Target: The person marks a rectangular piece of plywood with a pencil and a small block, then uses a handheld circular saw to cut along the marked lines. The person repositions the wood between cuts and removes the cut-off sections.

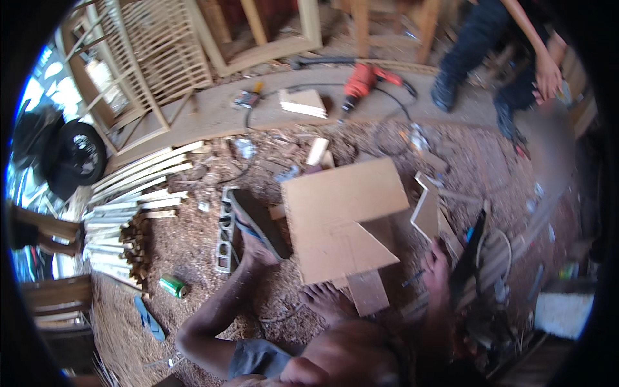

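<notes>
My right hand (435,266) is closed around a thin, pen-like object (411,279) at the right of the boards, its fingertips near an angled pale wood piece (424,206). Just right of the hand lies a long dark tool (471,248), too unclear to name. In front of me a large brown board (335,200), with a triangular cutout in its lower right, rests over smaller pieces (367,293). My bare foot (322,300) is at its near edge; my other foot, in a sandal (261,229), is at its left beside a metal level (225,238). My left hand is not visible.
A red drill (361,84) with a cord rests on a ledge behind. Bundled strips (116,245), a loose sandal (148,316), a green can (173,286) and shavings cover the left. Wooden frames (271,48) stand behind. Another person (464,64) is at the upper right.
</notes>
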`<state>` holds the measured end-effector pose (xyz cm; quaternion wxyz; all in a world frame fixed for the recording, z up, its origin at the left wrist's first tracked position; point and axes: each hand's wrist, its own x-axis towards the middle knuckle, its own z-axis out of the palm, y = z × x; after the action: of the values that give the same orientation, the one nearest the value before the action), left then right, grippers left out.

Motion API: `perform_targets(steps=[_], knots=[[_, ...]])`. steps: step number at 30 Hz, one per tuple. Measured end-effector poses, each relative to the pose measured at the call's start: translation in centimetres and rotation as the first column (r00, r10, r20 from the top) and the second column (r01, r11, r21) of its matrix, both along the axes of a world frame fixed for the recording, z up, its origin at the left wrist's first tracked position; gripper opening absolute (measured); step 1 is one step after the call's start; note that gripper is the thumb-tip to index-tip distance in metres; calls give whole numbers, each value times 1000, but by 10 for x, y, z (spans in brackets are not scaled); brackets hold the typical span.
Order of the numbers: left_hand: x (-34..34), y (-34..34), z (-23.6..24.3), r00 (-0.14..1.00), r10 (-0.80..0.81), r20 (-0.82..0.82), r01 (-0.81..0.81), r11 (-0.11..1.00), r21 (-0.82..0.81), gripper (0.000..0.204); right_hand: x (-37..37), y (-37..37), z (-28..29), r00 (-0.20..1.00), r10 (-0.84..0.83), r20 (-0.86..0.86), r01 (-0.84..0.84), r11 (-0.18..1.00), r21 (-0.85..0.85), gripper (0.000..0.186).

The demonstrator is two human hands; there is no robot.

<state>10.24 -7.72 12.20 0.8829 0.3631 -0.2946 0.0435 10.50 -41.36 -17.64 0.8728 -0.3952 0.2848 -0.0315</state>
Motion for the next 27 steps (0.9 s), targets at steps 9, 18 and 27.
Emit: perform_targets(steps=[9,18,27], knots=[[15,22,-2,998,4,-62,-10,995,-102,28,168,54,50,958,285,-9,-262,867,-425,19],[50,44,-34,964,65,-259,-77,996,-39,33,456,195,-44,923,376,-85,-378,838,-394,16],[23,69,-153,509,633,-583,-352,772,530,28,498,223,-68,930,222,-294,-357,352,-865,59]])
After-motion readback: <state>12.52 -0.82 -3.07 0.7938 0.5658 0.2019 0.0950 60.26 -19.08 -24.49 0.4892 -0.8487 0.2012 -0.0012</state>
